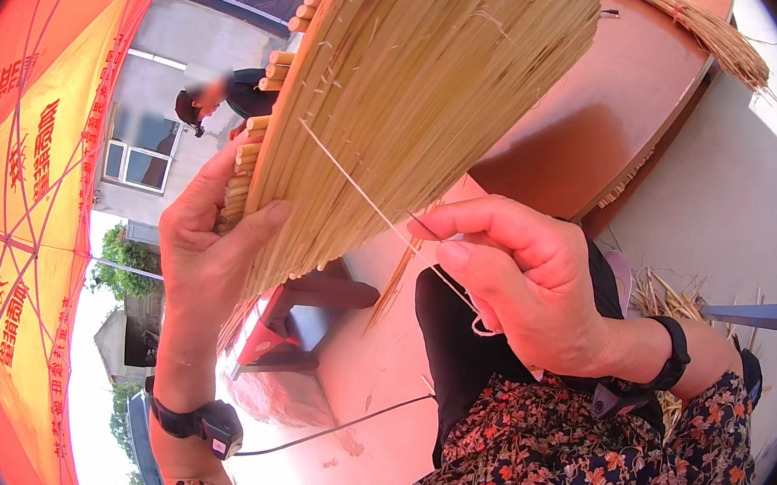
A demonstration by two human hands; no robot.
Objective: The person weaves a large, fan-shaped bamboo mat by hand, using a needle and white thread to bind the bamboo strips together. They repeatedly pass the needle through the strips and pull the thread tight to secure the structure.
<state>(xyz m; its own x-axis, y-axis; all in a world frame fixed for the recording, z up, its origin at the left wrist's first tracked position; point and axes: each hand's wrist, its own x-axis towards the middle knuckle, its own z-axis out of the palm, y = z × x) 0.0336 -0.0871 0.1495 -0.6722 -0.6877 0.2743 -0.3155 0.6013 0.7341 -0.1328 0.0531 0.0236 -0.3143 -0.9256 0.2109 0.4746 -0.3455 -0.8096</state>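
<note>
A flat mat of bound straw stalks (pixel 416 83) fills the upper middle of the view, tilted on edge. My left hand (pixel 207 241) grips its lower left edge, thumb on the near face and fingers behind. My right hand (pixel 519 277) is to the right of the mat, fingers pinched on a thin pale string (pixel 382 211) that runs taut from the mat's face down to the hand. A small dark needle tip (pixel 424 227) shows at the fingertips. Both wrists wear black bands.
A round brown table (pixel 614 115) stands behind the mat, with a straw broom (pixel 710 30) at its top. An orange-red umbrella (pixel 19 201) covers the left. Another person (pixel 223 94) stands far back. A red stool (pixel 283 326) and loose straw (pixel 670 298) lie on the ground.
</note>
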